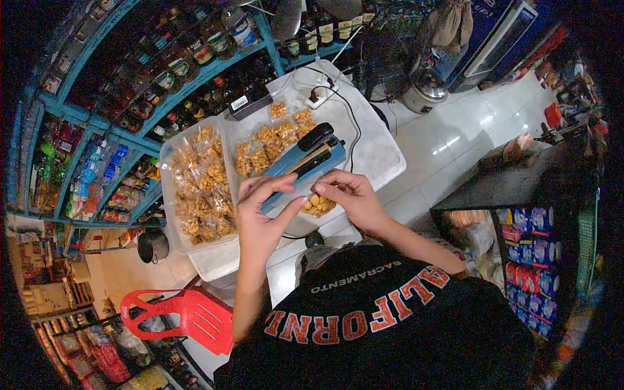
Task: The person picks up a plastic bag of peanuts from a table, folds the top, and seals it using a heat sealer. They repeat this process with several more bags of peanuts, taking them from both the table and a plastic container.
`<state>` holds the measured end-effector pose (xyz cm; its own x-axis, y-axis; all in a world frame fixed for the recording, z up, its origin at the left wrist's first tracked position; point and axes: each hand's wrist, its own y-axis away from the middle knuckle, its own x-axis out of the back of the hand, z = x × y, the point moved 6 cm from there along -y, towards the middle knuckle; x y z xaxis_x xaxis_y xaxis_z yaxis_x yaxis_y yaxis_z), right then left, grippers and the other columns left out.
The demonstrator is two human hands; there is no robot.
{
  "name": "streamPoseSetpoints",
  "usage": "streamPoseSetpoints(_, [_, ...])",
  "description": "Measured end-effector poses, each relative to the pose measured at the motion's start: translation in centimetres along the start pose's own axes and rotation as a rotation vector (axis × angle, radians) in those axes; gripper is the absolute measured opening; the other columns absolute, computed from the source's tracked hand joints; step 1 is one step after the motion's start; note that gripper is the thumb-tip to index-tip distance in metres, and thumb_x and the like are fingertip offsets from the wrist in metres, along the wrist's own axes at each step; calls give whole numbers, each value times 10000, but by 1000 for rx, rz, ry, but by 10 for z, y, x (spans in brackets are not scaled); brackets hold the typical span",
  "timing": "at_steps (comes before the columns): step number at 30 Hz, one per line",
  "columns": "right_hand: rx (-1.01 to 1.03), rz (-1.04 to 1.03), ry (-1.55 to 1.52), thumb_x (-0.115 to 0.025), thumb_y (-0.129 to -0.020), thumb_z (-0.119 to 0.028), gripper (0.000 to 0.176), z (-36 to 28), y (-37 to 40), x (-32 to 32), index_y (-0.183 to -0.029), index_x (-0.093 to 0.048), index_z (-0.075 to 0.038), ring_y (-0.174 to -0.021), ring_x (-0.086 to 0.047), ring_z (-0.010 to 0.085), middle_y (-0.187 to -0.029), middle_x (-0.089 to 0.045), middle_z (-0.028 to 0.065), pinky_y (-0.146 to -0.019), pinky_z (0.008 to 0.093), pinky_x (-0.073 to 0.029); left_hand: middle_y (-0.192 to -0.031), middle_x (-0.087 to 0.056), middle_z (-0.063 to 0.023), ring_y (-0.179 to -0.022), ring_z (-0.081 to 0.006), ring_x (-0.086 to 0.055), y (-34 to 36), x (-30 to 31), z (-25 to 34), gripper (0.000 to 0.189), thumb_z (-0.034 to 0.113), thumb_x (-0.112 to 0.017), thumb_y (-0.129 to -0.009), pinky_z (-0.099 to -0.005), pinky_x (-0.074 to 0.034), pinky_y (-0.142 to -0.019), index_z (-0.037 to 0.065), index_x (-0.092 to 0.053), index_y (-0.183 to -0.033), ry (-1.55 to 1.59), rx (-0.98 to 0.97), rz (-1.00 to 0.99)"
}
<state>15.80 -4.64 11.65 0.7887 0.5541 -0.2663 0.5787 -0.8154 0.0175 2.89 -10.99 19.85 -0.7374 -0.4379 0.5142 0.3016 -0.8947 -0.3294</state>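
A small clear bag of brown nuts or snack pieces (319, 205) hangs at the near edge of the blue heat sealer (311, 162). My right hand (354, 200) pinches the bag's upper edge between thumb and fingers. On the other side, my left hand (259, 211) has its thumb and fingers apart; the thumb tip is right at the bag's edge and the fingertips lie along the sealer. Beyond the sealer, several filled bags (266, 143) are grouped on the white table (380, 153). More filled bags fill a clear plastic tub (229, 188) at the left.
A power strip (318, 97) with a black cable lies at the table's back. Bottle-filled blue shelves (188, 88) stand behind on the left. A red plastic chair (195, 315) is at lower left, a dark bin (153, 245) beside the table, and stocked packets (530, 279) at right.
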Motion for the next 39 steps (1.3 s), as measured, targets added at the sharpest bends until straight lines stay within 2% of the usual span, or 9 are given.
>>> streamPoseSetpoints(12, [-40, -37, 67, -602, -776, -155, 154, 5, 4, 7, -844, -618, -17, -709, -530, 76, -764, -584, 33, -642, 216, -423, -716, -615, -37, -851, -210, -490, 3, -16, -8, 85, 82, -658, -662, -321, -375, -780, 73, -648, -746, -8, -3, -61])
streamPoseSetpoints(16, [-33, -54, 57, -575, -795, -107, 132, 10, 3, 9, -847, -596, 13, -738, -534, 61, -806, -589, 27, -639, 194, -426, -719, -612, -29, -865, -212, -491, 3, -19, -7, 97, 79, -658, -659, -320, -369, -797, 79, -649, -756, 1, -1, -80])
streamPoseSetpoints(21, [5, -14, 11, -600, -779, -167, 165, 6, 6, 21, -852, -618, -20, -715, -529, 80, -767, -586, 38, -643, 225, -421, -709, -585, -32, -840, -217, -489, 6, -31, 10, 108, 62, -660, -640, -320, -367, -769, 79, -636, -744, -301, -88, -71])
streamPoseSetpoints(26, [-16, -217, 42, -568, -806, -142, 170, 16, 11, 59, -907, -599, -8, -788, -527, 82, -829, -571, 42, -683, 221, -424, -710, -584, -37, -817, -227, -488, 8, -67, 2, 94, 46, -655, -640, -324, -369, -754, 80, -629, -724, -304, -54, -167])
streamPoseSetpoints(27, [-107, -206, 83, -567, -807, -152, 181, 26, 10, 77, -920, -600, -15, -789, -529, 88, -867, -577, 46, -708, 229, -422, -714, -587, -38, -819, -231, -490, 8, -76, -1, 87, 46, -655, -640, -326, -370, -755, 76, -626, -716, -295, -50, -192])
streamPoseSetpoints(30, [-103, 53, 63, -562, -805, -170, 184, 79, -9, 143, -909, -610, -27, -777, -536, 88, -843, -602, 46, -714, 246, -422, -723, -593, -39, -836, -237, -496, 10, -100, -5, 86, 34, -655, -640, -330, -374, -759, 72, -620, -709, -384, 13, -242])
streamPoseSetpoints(32, [-111, 187, 218, -566, -795, -173, 186, 100, -27, 184, -906, -613, -33, -766, -545, 97, -811, -609, 51, -692, 245, -426, -721, -593, -40, -845, -235, -501, 10, -112, -9, 105, 27, -664, -633, -332, -374, -766, 71, -621, -718, -435, 130, -226])
streamPoseSetpoints(35, [-118, 279, 300, -551, -775, -153, 159, 128, -58, 213, -869, -633, -53, -712, -588, 167, -813, -616, 97, -673, 275, -458, -725, -594, -40, -849, -233, -508, 11, -127, -13, 123, 16, -668, -626, -334, -381, -762, 75, -626, -725, -484, 164, -229])
streamPoseSetpoints(39, [-99, 180, 293, -581, -740, -224, 211, 145, -96, 208, -870, -629, -65, -710, -596, 210, -795, -610, 113, -652, 293, -466, -727, -595, -39, -853, -228, -510, 6, -144, -9, 120, -1, -658, -627, -328, -391, -756, 67, -625, -720, -533, 221, -206])
